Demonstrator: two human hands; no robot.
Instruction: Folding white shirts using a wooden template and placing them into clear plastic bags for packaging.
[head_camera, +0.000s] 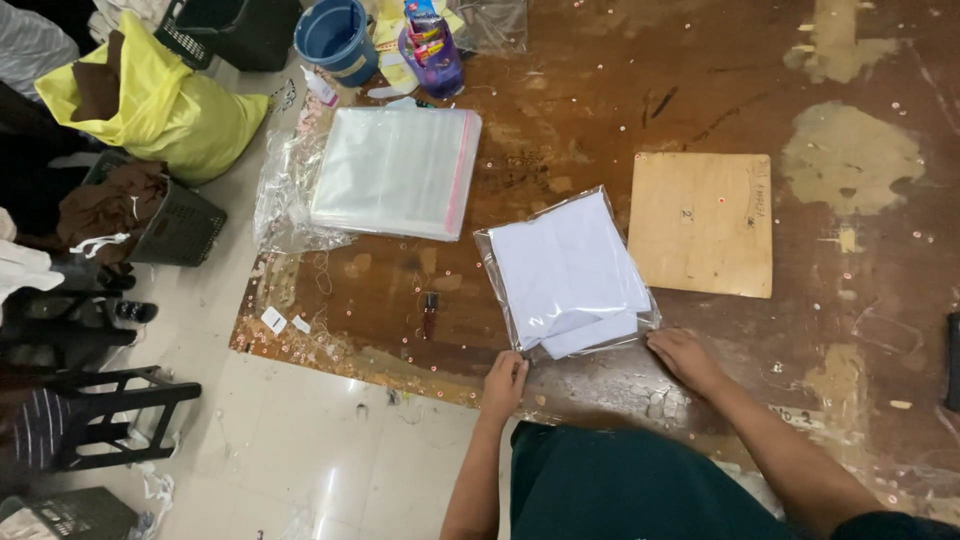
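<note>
A stack of clear bags (396, 170), a plywood square (702, 222), a blue bucket (335, 38) and a yellow sack (165, 105) were seen on and around the worn brown table (850, 300).

Your left hand (503, 383) curls, fingers apparently pinched; your right hand (686, 358) lies flat, palm down, forearm angled inward.
</note>
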